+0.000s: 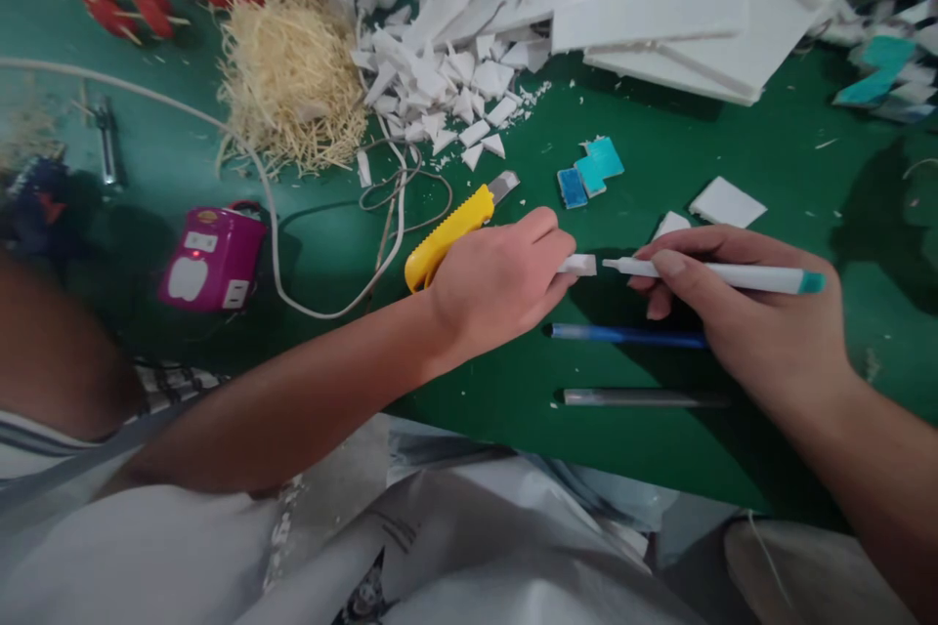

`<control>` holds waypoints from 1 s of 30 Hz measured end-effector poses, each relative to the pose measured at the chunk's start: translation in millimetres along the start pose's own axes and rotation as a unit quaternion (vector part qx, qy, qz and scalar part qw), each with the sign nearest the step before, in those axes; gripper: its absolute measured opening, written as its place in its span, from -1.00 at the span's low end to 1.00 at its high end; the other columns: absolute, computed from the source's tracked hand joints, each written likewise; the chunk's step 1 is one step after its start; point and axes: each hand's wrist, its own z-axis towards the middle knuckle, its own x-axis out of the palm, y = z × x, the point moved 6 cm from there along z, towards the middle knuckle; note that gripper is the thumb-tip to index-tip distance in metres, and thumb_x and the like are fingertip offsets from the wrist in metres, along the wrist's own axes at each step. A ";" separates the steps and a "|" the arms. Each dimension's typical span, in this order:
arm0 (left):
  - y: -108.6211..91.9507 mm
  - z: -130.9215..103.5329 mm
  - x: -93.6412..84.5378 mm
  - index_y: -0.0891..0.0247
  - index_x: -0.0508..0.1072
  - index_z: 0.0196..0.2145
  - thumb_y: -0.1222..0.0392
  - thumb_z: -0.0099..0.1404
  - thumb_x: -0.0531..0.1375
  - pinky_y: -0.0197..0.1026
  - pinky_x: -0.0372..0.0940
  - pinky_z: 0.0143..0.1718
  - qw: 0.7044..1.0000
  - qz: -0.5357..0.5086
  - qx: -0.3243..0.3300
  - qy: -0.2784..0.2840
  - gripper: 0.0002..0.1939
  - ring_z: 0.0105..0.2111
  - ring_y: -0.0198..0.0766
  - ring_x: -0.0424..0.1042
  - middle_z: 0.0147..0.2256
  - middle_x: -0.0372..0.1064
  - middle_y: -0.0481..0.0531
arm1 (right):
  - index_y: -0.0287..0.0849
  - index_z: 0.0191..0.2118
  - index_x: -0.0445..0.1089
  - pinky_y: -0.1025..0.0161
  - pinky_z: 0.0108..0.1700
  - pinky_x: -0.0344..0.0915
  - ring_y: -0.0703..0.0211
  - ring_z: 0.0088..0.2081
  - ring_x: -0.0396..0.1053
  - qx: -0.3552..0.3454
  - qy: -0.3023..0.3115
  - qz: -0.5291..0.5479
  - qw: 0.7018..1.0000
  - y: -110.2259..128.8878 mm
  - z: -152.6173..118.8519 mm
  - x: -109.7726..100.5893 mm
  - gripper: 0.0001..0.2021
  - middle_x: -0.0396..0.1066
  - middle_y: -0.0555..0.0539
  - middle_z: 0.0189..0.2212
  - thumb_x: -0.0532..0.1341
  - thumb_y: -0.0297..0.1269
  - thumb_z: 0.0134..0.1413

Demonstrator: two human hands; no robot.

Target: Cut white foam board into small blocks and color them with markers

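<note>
Pinched in the fingers of my left hand point(505, 269) is a small white foam piece point(582, 265), its end sticking out to the right. My right hand point(762, 312) grips a white marker pen point(762, 278) with a teal end, its tip just right of the foam piece and apart from it by a small gap. A yellow utility knife point(450, 236) lies beside my left hand, blade partly out. Under my right hand are a blue pen point(622, 336) and a grey pen point(645, 397). White foam offcuts point(728, 203) lie just beyond my right hand.
Blue and teal foam bits point(592, 168) lie ahead. Beyond are a heap of white scraps point(454, 78), foam sheets point(660, 15) and a pile of thin wooden sticks point(289, 83). A white cable point(271, 215) loops near a magenta power socket point(212, 259). Another person's arm point(59, 352) is at left.
</note>
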 end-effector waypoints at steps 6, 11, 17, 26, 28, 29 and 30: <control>-0.5 2.0 0.2 0.26 0.60 -0.12 0.05 0.58 0.19 -0.18 0.15 -0.44 1.000 -0.005 -0.014 0.009 -0.74 -0.30 -0.19 0.54 -0.22 0.49 0.04 | 0.01 -0.33 0.66 0.22 -0.46 0.38 0.20 -0.52 0.47 0.001 -0.010 -0.017 1.000 -2.4 -0.5 -0.7 -0.86 0.56 0.01 -0.55 0.48 -0.07 0.15; 0.0 3.3 0.5 0.27 0.60 -0.11 0.06 0.56 0.22 -0.19 0.18 -0.42 0.999 -0.011 -0.023 0.022 -0.76 -0.29 -0.18 0.55 -0.21 0.50 0.04 | 0.00 -0.41 0.63 0.24 -0.50 0.32 0.20 -0.55 0.44 -0.017 0.005 -0.032 0.999 0.5 0.6 0.3 -0.77 0.51 0.01 -0.61 0.44 -0.01 0.16; -0.6 2.0 0.5 0.26 0.58 -0.11 0.08 0.58 0.18 -0.19 0.20 -0.42 1.000 -0.018 -0.017 0.014 -0.77 -0.28 -0.18 0.55 -0.20 0.49 0.04 | 0.01 -0.36 0.66 0.26 -0.53 0.31 0.22 -0.56 0.42 -0.024 -0.022 -0.020 0.999 -5.8 -0.5 -0.3 -0.81 0.53 0.02 -0.59 0.45 -0.02 0.15; -0.1 1.8 0.1 0.25 0.57 -0.10 0.08 0.58 0.18 -0.18 0.19 -0.41 0.999 -0.017 -0.020 0.022 -0.77 -0.27 -0.18 0.54 -0.18 0.49 0.05 | -0.01 -0.36 0.65 0.26 -0.53 0.32 0.22 -0.57 0.42 -0.011 -0.016 -0.019 1.000 -8.1 -1.4 0.6 -0.78 0.52 0.02 -0.59 0.45 0.00 0.16; -0.6 1.4 0.5 0.25 0.56 -0.10 0.08 0.58 0.18 -0.18 0.19 -0.42 0.999 -0.018 -0.018 0.020 -0.78 -0.28 -0.19 0.54 -0.19 0.48 0.05 | -0.01 -0.39 0.63 0.26 -0.54 0.30 0.22 -0.59 0.40 -0.017 -0.019 -0.013 1.000 -7.8 -1.6 0.8 -0.77 0.48 0.03 -0.62 0.44 0.00 0.17; -0.6 1.3 0.7 0.25 0.56 -0.10 0.08 0.57 0.18 -0.18 0.18 -0.42 1.000 -0.019 -0.017 0.018 -0.78 -0.28 -0.19 0.54 -0.20 0.48 0.04 | -0.01 -0.40 0.63 0.26 -0.54 0.30 0.22 -0.58 0.40 -0.018 -0.021 -0.012 1.000 -7.8 -1.6 0.8 -0.78 0.48 0.03 -0.62 0.43 -0.02 0.17; -0.5 1.3 0.8 0.25 0.56 -0.11 0.08 0.58 0.18 -0.18 0.18 -0.42 1.000 -0.020 -0.017 0.015 -0.78 -0.29 -0.20 0.53 -0.21 0.48 0.04 | -0.01 -0.39 0.64 0.26 -0.53 0.31 0.22 -0.57 0.41 -0.014 -0.020 -0.016 1.000 -7.9 -1.4 1.0 -0.81 0.50 0.03 -0.61 0.43 -0.05 0.17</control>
